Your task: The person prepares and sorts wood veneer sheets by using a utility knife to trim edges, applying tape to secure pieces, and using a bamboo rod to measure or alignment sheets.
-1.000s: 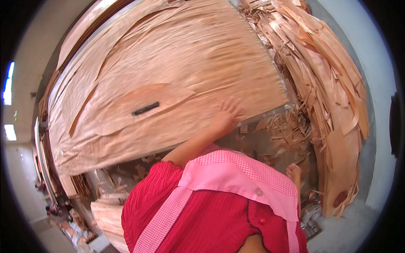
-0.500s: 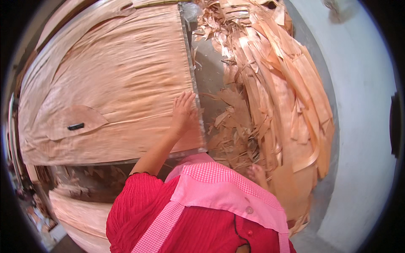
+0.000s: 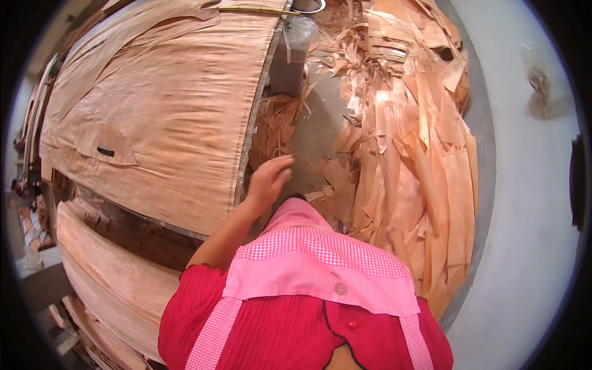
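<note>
My left hand [image 3: 269, 180] is past the right edge of the table, its fingers loosely stretched and nothing in them. Beside it, wrinkled thin wood veneer [image 3: 179, 117] covers the table. A small black object [image 3: 105, 151] lies on a loose veneer piece [image 3: 114, 137] at the table's left. My right hand [image 3: 393, 239] is a faint blur next to the apron, in front of the veneer heap; its fingers cannot be made out. Long veneer strips and torn sheets [image 3: 394, 179] make up the heap on the right.
Veneer scraps [image 3: 274, 120] lie under the table's edge, by a grey bin [image 3: 287, 74] with a clear plastic bag [image 3: 300, 31]. A thin yellowish stick [image 3: 256, 10] rests at the table's far end. More veneer sheets [image 3: 111, 265] are stacked at lower left. A pale wall [image 3: 524, 197] stands on the right.
My left hand has come off the veneer and past the table's edge. The view has shifted, bringing the grey bin into sight. My right hand has become blurred.
</note>
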Action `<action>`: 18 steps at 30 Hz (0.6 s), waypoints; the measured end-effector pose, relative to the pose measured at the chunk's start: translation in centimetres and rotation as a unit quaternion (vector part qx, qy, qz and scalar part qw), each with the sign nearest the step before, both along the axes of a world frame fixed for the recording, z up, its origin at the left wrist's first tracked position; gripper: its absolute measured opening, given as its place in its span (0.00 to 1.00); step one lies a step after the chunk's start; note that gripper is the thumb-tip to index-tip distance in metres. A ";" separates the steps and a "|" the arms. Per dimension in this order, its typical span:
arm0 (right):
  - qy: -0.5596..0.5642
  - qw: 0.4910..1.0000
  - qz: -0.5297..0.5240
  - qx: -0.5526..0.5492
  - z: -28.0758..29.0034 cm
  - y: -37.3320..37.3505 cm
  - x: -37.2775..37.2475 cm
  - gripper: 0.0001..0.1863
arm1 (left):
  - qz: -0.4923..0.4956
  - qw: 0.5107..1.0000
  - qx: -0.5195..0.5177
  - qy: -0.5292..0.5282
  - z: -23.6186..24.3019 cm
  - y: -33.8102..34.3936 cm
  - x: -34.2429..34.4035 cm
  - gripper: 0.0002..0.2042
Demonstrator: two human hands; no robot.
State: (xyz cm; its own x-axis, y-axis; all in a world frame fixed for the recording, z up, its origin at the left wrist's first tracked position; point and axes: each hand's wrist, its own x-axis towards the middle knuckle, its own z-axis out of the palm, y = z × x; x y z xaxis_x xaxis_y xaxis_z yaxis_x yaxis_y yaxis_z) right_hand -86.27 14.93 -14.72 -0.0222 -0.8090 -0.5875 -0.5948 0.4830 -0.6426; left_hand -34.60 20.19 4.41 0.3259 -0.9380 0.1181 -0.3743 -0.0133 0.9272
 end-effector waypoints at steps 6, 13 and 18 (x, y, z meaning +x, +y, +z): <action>-0.108 0.989 0.086 0.061 7.9 -22.7 19.9 0.10 | 0.076 0.988 -0.029 -0.135 -5.5 -19.4 0.9 0.24; -0.150 0.932 0.322 0.071 9.5 -34.2 35.8 0.15 | 0.351 0.926 0.128 0.044 -17.5 -39.1 14.2 0.26; -0.123 0.906 0.405 -0.022 10.2 -44.2 44.7 0.20 | 0.168 0.973 0.148 -0.048 -11.6 -39.2 9.5 0.09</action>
State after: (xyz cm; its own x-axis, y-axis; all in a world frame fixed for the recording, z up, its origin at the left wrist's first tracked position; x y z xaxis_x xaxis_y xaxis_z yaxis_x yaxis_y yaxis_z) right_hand -41.52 -29.28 -4.57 0.7169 -0.5235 -0.4604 -0.5781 -0.0773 -0.8123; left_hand -25.07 -19.00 -7.19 0.6205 -0.7783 -0.0955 -0.3881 -0.4106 0.8251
